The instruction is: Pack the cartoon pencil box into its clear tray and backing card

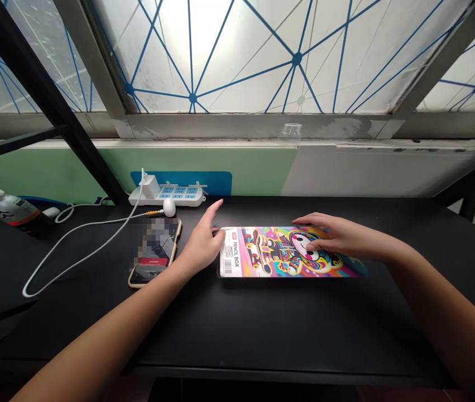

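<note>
A colourful pencil box lies flat on the black desk, with a cartoon figure on its face and a white label reading "PENCIL BOX" at its left end. My right hand is over its right part, thumb on the top face and fingers at the far edge, gripping it. At the left end is my left hand, its index finger stretched away from me and its thumb tip touching the box's corner. The remaining left fingers are mostly hidden. A phone lies just left of that hand.
Behind the phone, a white power strip with a plugged-in charger stands against the wall. A white cable loops across the desk's left side. Farther left is a bottle. Black frame bars rise at the left; a clear cup sits on the sill.
</note>
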The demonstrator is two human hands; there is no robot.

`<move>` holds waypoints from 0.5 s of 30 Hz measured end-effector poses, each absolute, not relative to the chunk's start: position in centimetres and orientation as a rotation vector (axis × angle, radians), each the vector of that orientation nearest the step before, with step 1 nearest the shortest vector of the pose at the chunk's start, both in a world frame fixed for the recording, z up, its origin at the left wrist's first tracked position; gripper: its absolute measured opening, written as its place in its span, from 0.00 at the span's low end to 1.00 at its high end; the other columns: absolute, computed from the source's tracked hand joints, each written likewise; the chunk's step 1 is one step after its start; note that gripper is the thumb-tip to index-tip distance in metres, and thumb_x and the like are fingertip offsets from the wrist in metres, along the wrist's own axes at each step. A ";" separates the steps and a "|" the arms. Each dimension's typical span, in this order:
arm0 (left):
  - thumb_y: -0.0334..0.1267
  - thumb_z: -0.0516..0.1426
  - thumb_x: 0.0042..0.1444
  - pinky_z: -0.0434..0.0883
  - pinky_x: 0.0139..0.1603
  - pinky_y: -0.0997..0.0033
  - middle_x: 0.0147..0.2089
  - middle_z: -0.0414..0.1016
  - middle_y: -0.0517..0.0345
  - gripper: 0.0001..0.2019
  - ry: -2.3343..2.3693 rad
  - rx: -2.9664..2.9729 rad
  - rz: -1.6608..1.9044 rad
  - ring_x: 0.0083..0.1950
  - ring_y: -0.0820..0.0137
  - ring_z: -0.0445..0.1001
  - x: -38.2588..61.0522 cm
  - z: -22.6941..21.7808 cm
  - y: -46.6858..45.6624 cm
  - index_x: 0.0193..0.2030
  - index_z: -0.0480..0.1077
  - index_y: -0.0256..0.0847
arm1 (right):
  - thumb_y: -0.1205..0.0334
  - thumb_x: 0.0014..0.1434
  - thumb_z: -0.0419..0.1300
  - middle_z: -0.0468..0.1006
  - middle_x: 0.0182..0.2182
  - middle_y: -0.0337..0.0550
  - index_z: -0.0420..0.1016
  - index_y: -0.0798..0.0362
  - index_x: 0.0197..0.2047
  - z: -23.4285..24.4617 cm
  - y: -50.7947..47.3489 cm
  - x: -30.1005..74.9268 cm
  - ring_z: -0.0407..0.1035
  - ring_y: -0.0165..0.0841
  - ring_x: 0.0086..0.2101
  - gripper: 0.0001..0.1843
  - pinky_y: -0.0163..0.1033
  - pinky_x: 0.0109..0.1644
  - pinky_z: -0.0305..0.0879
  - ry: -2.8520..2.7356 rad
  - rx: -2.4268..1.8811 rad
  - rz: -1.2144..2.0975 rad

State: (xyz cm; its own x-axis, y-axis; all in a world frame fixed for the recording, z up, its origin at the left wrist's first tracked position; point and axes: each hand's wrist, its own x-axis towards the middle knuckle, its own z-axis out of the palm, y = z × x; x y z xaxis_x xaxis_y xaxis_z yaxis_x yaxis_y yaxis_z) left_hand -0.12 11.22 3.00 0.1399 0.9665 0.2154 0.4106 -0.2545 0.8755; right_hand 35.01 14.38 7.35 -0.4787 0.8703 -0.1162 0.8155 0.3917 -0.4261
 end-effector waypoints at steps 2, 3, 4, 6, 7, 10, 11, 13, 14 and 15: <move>0.40 0.56 0.63 0.71 0.60 0.54 0.69 0.66 0.39 0.37 1.534 2.015 0.835 0.65 0.52 0.72 -0.6 4.0 10.9 0.78 0.48 0.44 | 0.36 0.62 0.59 0.75 0.61 0.50 0.75 0.44 0.62 7.1 13.2 33.6 0.69 0.53 0.60 0.32 0.60 0.64 0.66 -2.524 -1.408 0.458; 0.43 0.56 0.65 0.72 0.57 0.53 0.62 0.72 0.39 0.37 1.629 2.109 0.679 0.59 0.50 0.76 -0.8 4.5 10.6 0.78 0.48 0.43 | 0.38 0.64 0.57 0.75 0.61 0.51 0.75 0.44 0.62 6.9 12.5 32.5 0.69 0.52 0.60 0.30 0.60 0.64 0.66 -2.526 -1.337 0.380; 0.45 0.54 0.67 0.73 0.53 0.52 0.56 0.76 0.38 0.36 1.700 2.167 0.528 0.54 0.49 0.79 -0.8 4.9 10.4 0.78 0.48 0.40 | 0.39 0.66 0.56 0.74 0.62 0.53 0.74 0.45 0.62 6.6 11.7 31.3 0.68 0.51 0.61 0.28 0.60 0.64 0.66 -2.538 -1.268 0.340; 0.46 0.48 0.70 0.73 0.47 0.53 0.46 0.80 0.38 0.32 1.779 2.220 0.312 0.47 0.46 0.81 -0.6 5.5 9.9 0.77 0.49 0.36 | 0.43 0.68 0.55 0.71 0.66 0.53 0.71 0.45 0.66 6.0 10.1 29.0 0.66 0.50 0.63 0.28 0.58 0.64 0.67 -2.603 -1.145 0.326; 0.45 0.46 0.71 0.73 0.45 0.55 0.43 0.81 0.38 0.31 1.793 2.233 0.256 0.45 0.46 0.81 -0.5 5.6 9.8 0.77 0.50 0.35 | 0.44 0.69 0.55 0.68 0.68 0.51 0.69 0.44 0.68 5.6 9.5 28.0 0.64 0.50 0.65 0.28 0.59 0.65 0.65 -2.647 -1.096 0.306; 0.42 0.44 0.71 0.72 0.40 0.60 0.37 0.81 0.43 0.27 1.784 2.241 0.254 0.39 0.49 0.82 -0.1 5.7 9.7 0.75 0.54 0.38 | 0.46 0.71 0.53 0.61 0.72 0.46 0.63 0.41 0.72 4.8 8.7 26.6 0.55 0.51 0.69 0.29 0.63 0.69 0.58 -2.744 -1.014 0.262; 0.42 0.45 0.71 0.71 0.38 0.62 0.35 0.81 0.45 0.27 1.773 2.229 0.283 0.36 0.51 0.81 -0.1 5.6 9.7 0.74 0.55 0.38 | 0.45 0.71 0.53 0.59 0.73 0.44 0.60 0.39 0.73 4.7 8.7 26.7 0.53 0.51 0.70 0.31 0.63 0.70 0.56 -2.767 -1.005 0.266; 0.43 0.47 0.70 0.71 0.37 0.64 0.32 0.79 0.49 0.26 1.755 2.199 0.346 0.34 0.52 0.80 -0.2 5.5 9.9 0.72 0.56 0.39 | 0.41 0.69 0.55 0.55 0.74 0.40 0.53 0.35 0.75 4.8 8.9 27.4 0.50 0.51 0.71 0.35 0.62 0.72 0.53 -2.807 -1.004 0.300; 0.43 0.48 0.70 0.70 0.36 0.65 0.31 0.79 0.50 0.26 1.749 2.188 0.365 0.33 0.53 0.80 -0.2 5.4 10.0 0.72 0.57 0.40 | 0.40 0.68 0.55 0.53 0.74 0.38 0.50 0.34 0.76 4.9 9.1 27.8 0.49 0.50 0.72 0.37 0.62 0.73 0.52 -2.824 -1.006 0.321; 0.43 0.48 0.70 0.70 0.36 0.65 0.31 0.79 0.51 0.25 1.742 2.184 0.377 0.33 0.53 0.80 -0.3 5.3 10.1 0.72 0.57 0.40 | 0.39 0.68 0.55 0.51 0.75 0.37 0.48 0.32 0.76 5.1 9.2 28.2 0.47 0.50 0.72 0.38 0.62 0.73 0.51 -2.839 -1.011 0.339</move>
State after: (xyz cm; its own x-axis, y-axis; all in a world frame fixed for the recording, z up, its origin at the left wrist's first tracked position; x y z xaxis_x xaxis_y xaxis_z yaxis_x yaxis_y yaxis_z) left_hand -0.30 10.06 5.35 0.2208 0.9753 0.0063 0.8905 -0.2043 0.4065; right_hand 28.18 9.23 5.07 -0.7723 0.6346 0.0272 0.6104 0.7533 -0.2448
